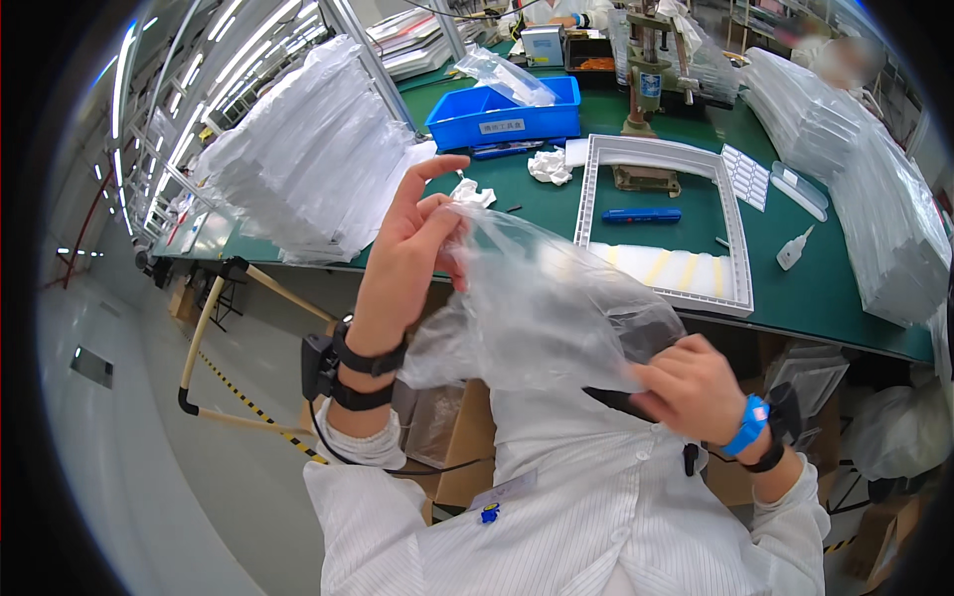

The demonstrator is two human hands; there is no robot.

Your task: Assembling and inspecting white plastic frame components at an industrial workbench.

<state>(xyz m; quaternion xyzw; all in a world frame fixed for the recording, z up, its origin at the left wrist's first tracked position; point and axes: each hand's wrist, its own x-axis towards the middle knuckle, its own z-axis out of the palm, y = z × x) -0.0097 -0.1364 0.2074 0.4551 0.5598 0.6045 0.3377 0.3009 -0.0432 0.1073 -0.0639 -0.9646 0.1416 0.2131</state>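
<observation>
One clear bag (556, 308), stretched between your two hands before your white shirt (566, 517).
Your left hand (412, 243) pinched its upper left edge, index finger raised; your right hand (696, 387), well apart from the left, clenched its lower right part. Beyond, on the green bench (795, 298): one white frame (656, 152), a blue tool (641, 216) within its opening; one blue bin (547, 124); one small bottle (794, 249), right of the frame.
</observation>
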